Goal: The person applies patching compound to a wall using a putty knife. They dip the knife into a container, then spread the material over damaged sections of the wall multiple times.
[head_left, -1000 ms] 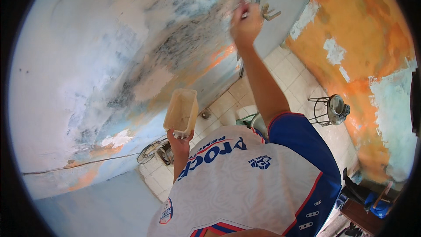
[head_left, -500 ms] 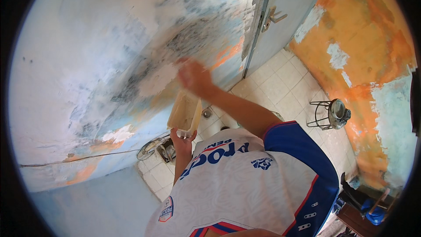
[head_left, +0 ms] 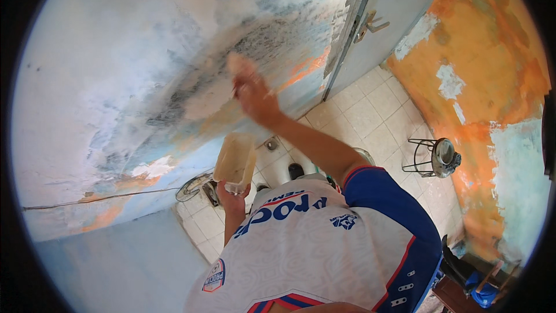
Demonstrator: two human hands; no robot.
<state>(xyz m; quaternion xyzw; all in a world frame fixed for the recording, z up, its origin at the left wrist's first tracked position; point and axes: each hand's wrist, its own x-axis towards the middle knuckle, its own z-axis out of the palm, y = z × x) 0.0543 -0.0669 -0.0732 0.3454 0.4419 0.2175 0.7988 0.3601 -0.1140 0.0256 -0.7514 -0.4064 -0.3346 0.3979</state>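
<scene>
My left hand grips the lower end of a cream plastic rectangular tub, which has pale residue inside. My right hand is raised against the patchy, dark-smudged wall, above and slightly right of the tub. Its fingers are closed on something that motion blur hides, with a pale smear at their upper end. Around it the wall shows grey-black marks, white patches and streaks of orange.
A grey door with a lever handle stands right of the wall. A round stool with objects on it is on the tiled floor by an orange wall. A fan and cable lie low left; furniture is lower right.
My right hand has come left and down from beside the door handle to the middle of the smudged area. The tub in my left hand has shifted slightly downward.
</scene>
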